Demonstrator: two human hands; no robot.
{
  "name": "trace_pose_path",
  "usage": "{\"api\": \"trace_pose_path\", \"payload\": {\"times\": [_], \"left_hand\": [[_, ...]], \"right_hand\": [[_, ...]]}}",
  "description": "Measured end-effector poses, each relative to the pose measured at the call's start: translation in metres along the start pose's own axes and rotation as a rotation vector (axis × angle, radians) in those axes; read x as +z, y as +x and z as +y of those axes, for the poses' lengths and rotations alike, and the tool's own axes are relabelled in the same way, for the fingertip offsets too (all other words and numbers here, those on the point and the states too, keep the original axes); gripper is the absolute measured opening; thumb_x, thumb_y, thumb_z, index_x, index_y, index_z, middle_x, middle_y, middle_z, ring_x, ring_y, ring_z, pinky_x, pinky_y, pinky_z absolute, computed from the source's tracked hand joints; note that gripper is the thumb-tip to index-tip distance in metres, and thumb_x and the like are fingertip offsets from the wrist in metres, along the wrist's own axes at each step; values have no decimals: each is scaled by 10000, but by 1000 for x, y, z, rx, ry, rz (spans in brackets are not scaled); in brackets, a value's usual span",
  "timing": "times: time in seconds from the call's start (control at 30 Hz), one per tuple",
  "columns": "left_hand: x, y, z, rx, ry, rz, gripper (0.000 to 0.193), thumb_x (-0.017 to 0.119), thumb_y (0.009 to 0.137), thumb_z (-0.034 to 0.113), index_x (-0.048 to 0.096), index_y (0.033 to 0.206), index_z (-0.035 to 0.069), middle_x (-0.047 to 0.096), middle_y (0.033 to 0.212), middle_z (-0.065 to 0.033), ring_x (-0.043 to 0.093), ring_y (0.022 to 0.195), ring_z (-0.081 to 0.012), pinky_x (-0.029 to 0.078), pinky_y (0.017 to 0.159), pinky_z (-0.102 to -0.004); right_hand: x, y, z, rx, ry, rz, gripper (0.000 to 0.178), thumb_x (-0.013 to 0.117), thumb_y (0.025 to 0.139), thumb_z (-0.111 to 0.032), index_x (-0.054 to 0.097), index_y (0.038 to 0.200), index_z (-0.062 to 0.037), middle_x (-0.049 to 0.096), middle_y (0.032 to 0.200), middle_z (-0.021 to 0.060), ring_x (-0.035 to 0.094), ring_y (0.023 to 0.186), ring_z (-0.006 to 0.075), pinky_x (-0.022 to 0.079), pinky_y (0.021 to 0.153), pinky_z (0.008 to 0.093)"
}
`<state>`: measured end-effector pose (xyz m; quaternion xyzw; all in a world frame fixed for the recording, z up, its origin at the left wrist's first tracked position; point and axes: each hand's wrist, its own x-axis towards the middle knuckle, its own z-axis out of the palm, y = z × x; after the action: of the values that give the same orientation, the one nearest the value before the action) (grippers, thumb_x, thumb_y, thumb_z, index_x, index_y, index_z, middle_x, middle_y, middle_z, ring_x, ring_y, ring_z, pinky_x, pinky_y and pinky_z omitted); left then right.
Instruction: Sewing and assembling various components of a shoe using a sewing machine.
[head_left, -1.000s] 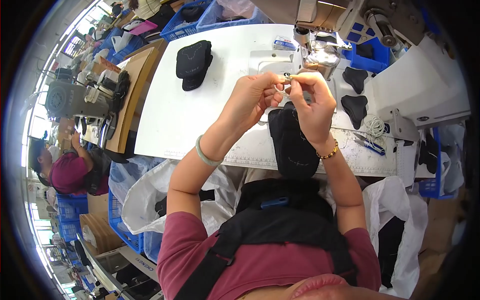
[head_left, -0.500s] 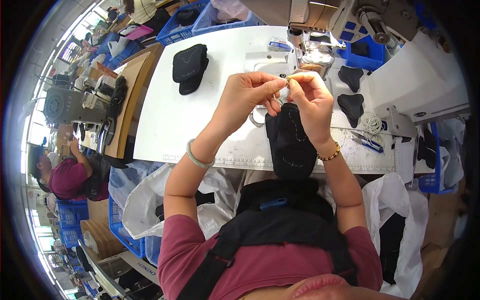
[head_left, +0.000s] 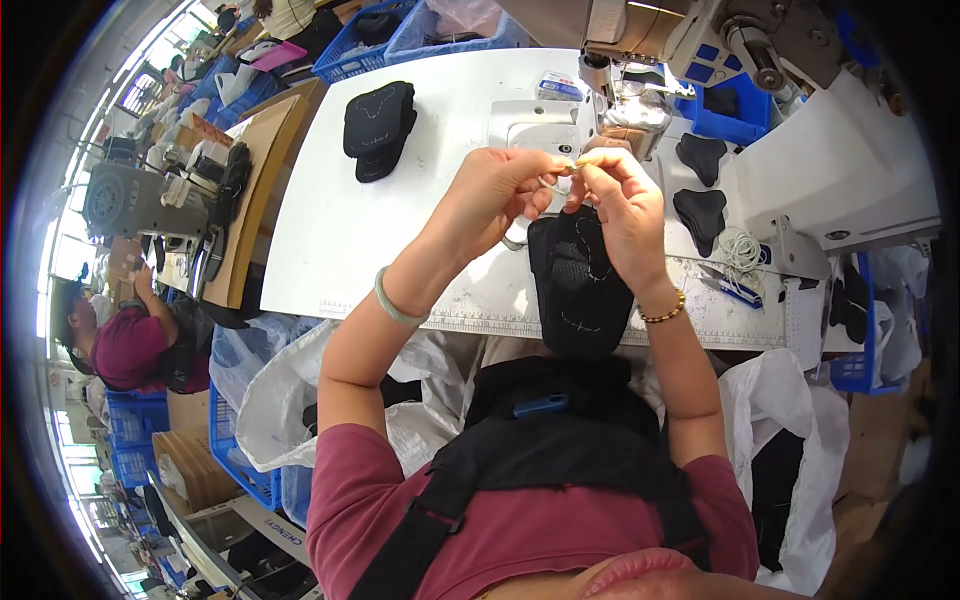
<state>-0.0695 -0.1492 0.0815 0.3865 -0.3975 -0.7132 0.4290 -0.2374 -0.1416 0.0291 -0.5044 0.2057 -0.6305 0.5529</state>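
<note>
My two hands meet above the white table [head_left: 455,280], fingertips nearly touching. Between thumb and fingers, my left hand [head_left: 500,190] pinches a thin pale cord [head_left: 550,187], which loops below the fingertips. My right hand [head_left: 624,200] is closed in a pinch at the same spot, seemingly on the cord's other part; the fingers hide the exact grip. Just below them a black padded piece [head_left: 580,295] with light stitch lines lies at the table's front edge, partly overhanging it. The sewing machine's needle area [head_left: 625,110] is right behind my hands.
Stacked black padded pieces [head_left: 378,120] lie at the left. Two smaller black pads [head_left: 700,218], a coil of white cord [head_left: 741,250] and blue-handled snips [head_left: 735,290] sit at the right. White sacks [head_left: 275,400] hang below the front edge. A co-worker [head_left: 135,340] sits far left.
My fingertips stay together and have shifted slightly, with the cord loop now showing below the left fingers. The whole view has moved a little; the black piece lies in place.
</note>
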Motion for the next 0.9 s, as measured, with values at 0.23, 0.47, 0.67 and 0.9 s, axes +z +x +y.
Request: {"api": "trace_pose_path", "payload": {"times": [0.23,0.47,0.67,0.9], "left_hand": [[13,-16,-3,256,416,51,183,635,859,118,606,869,-62,612,649,-65,580,500,-88,463,431,-188],[23,-22,-10,372,536,135,170,621,876,115,603,871,-55,624,664,-68,590,517,-81,483,445,-193],[22,-25,-8,323,546,110,184,621,878,123,612,862,-59,605,649,-59,597,519,-96,485,454,-197],[8,-16,-6,114,338,-36,228,613,891,178,635,932,-46,565,675,-30,568,498,-82,454,420,-188]], "right_hand": [[4,1,-24,98,-255,-82,116,601,880,-54,577,953,32,632,855,47,637,777,95,523,712,213],[10,-1,-36,22,-612,-44,114,632,841,-55,604,920,21,656,827,68,652,747,104,537,704,228],[11,-3,-34,-254,-886,-29,78,614,851,-36,583,901,14,631,774,50,642,702,113,532,665,234],[0,-6,-17,-60,-147,180,87,513,917,-56,554,940,16,602,717,60,606,617,128,515,599,255]]}}
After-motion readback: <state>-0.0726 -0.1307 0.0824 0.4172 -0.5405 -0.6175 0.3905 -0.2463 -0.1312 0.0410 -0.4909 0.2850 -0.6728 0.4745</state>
